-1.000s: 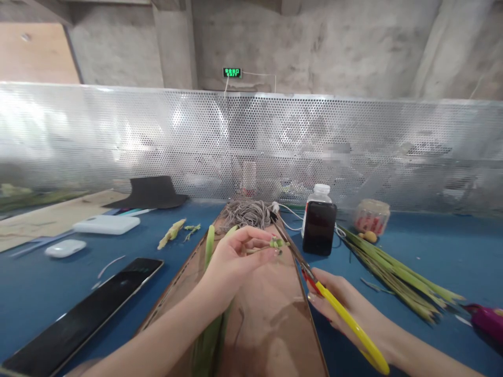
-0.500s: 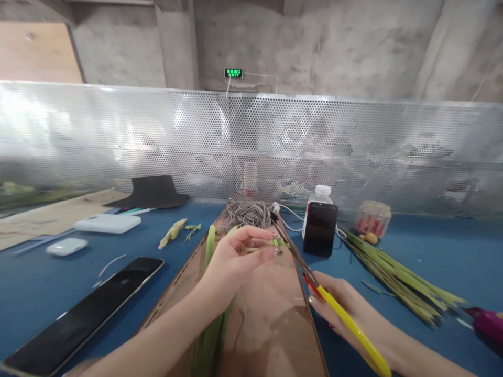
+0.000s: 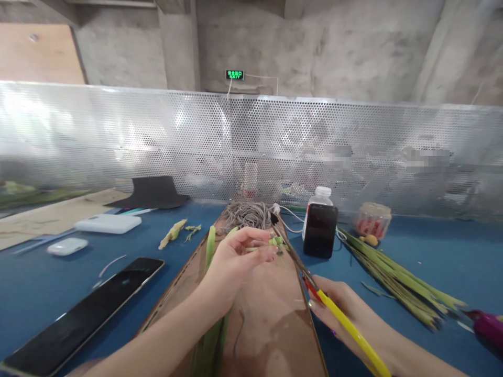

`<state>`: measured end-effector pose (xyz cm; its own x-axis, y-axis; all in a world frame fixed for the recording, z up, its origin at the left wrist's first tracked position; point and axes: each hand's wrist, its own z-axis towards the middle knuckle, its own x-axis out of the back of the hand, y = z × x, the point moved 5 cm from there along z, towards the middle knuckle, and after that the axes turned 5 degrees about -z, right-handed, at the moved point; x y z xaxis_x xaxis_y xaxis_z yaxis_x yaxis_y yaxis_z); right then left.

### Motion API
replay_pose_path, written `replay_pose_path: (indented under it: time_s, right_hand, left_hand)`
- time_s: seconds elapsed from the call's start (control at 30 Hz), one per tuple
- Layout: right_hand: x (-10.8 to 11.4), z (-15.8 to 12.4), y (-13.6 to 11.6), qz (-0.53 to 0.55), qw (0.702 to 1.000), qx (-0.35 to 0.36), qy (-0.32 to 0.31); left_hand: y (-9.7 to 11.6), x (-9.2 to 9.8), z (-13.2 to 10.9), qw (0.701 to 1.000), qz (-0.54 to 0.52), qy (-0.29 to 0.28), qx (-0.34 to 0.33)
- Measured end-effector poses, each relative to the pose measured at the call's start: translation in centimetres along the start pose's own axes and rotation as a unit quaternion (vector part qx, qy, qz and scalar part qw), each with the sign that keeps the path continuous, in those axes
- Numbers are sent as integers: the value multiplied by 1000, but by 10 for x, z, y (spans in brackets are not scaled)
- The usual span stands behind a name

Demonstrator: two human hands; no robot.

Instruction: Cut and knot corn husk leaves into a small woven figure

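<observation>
Right now the left hand (image 3: 231, 262) pinches a small green leaf piece (image 3: 276, 242) between the thumb and the fingertips. The other fingers curl in, and the palm faces to the right. The leaf piece is held up above the far part of the brown board (image 3: 275, 319). The left arm comes in from the bottom edge and lies over some long green leaves (image 3: 210, 246) on the board.

The right hand (image 3: 346, 314) is wrapped around the yellow handle of the scissors (image 3: 312, 280). It sits low, just beside the board's right edge. The thin blades point up and away and pass just beside the leaf piece. The blades are so thin and dark that it is hard to tell if they are apart or together, or if they touch the leaf piece.

Part of the right hand's fingers hide under the handle, and the handle's end is cut off at the bottom edge. The long green leaves are mostly covered by the left arm.

Past the hands, a gray string pile (image 3: 248, 213) sits at the board's far end. A dark phone (image 3: 320, 230) leans on a white-capped bottle (image 3: 322, 192), near a bunch of green stalks (image 3: 393, 277) on the blue table (image 3: 432, 246)
</observation>
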<state>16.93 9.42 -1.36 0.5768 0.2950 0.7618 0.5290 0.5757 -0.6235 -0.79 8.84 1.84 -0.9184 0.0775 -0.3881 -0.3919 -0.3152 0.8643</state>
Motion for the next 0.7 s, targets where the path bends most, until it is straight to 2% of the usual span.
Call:
replay_pose_path:
  time_s: [0.4, 0.7]
  right_hand:
    - [-2, -2, 0, -11, 1000, -25, -9]
    - [-4, -2, 0, 5, 999, -49, -22]
  left_hand:
    - [-3, -3, -2, 998, -52, 17, 18]
    - [-3, -2, -1, 999, -39, 18, 18]
